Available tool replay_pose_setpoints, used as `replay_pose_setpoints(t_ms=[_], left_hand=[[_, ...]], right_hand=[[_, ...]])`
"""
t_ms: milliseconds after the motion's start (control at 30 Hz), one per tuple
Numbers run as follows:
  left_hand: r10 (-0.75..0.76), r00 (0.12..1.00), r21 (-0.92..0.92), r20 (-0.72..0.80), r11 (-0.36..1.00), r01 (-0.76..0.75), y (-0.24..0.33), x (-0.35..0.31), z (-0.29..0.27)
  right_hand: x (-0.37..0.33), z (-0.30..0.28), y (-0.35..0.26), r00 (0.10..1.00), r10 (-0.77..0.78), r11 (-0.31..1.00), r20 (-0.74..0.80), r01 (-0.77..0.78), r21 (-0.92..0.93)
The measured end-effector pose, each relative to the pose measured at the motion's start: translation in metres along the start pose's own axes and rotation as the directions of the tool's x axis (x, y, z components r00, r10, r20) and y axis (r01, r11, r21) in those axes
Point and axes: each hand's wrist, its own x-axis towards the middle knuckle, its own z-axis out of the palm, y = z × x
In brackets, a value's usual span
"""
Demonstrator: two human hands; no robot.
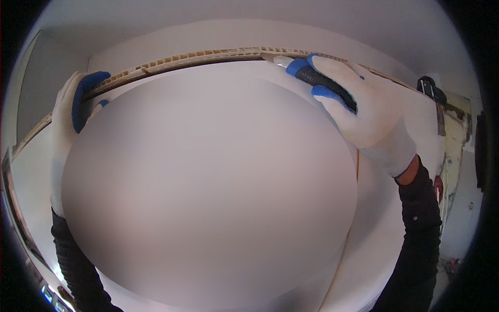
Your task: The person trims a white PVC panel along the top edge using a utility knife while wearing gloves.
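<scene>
A large white panel [400, 203] fills much of the view, its far edge showing a ribbed, cell-like brown core [200, 55]. At the far left, my left hand [66, 114], in a white glove with blue fingertips, is closed over that edge, fingers on one side and thumb on the other. My right hand [364, 106], gloved alike, is closed around a slim hand tool [281, 61] with a shiny silver part and a thin brownish tip. The tip lies at the core edge, right of the middle. Its exact kind cannot be made out. A big blurred oval hides the panel's middle.
Beyond the panel's edge rises a pale wall [234, 34]. At the right stand a black object [431, 89] and a worn, yellowish frame [456, 125]. A thin brown line [340, 260] runs down the panel's right part.
</scene>
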Motion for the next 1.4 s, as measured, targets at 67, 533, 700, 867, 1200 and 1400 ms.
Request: replay_pose_setpoints(t_ms=[67, 533, 700, 867, 1200, 1400], left_hand=[[-0.004, 1.0, -0.006, 0.014, 1.0, 0.004, -0.003, 0.001, 0.002], [0.064, 0.995, 0.187, -0.073, 0.981, -0.05, 0.028, 0.011, 0.004], [0.312, 0.942, 0.005, 0.121, 0.949, -0.315, 0.126, 0.057, 0.027], [0.217, 0.969, 0.025, 0.115, 0.975, -0.221, 0.13, 0.065, 0.039], [0.266, 0.962, 0.024, 0.064, 0.963, -0.268, 0.126, 0.064, 0.052], [0.26, 0.964, 0.059, 0.06, 0.963, -0.263, 0.12, 0.064, 0.049]], right_hand=[[-0.008, 0.002, 0.009, 0.999, 0.026, 0.999, 0.019, -0.027, 0.038], [-0.025, -0.001, 0.003, 0.992, 0.057, 0.996, -0.111, -0.049, 0.07], [-0.028, -0.002, -0.036, 0.981, 0.163, 0.986, -0.1, -0.16, 0.042], [-0.028, -0.009, -0.052, 0.965, 0.25, 0.965, -0.076, -0.242, 0.1], [-0.027, -0.008, -0.055, 0.959, 0.272, 0.959, -0.073, -0.264, 0.104], [-0.024, 0.0, -0.052, 0.968, 0.231, 0.968, -0.097, -0.218, 0.127]])
